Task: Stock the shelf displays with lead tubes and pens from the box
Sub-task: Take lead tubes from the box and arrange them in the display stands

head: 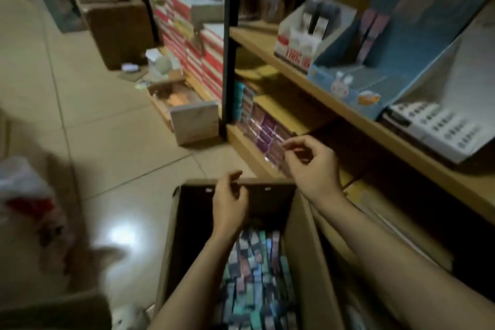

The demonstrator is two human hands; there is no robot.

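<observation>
Purple packs (267, 131) on low shelf (249, 150): right hand (313, 166) pinches one; seat it flush in row. Left hand (230, 203) loosely curled, empty, over box (302, 244).

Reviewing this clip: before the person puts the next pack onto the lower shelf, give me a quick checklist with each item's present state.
1. Stock left in the cardboard box: ok, many packs stand in it.
2. Right hand at the lower shelf: ok, its fingertips are at the purple packs stacked there.
3. Right hand's hold on a pack: cannot tell, too blurred to see whether the curled fingers pinch anything.
4. Left hand free to pick: ok, it is over the box's far edge with loosely curled fingers, holding nothing visible.
5. Room on the lower shelf: cannot tell, the hand and shadow hide the space beside the stack.
</observation>
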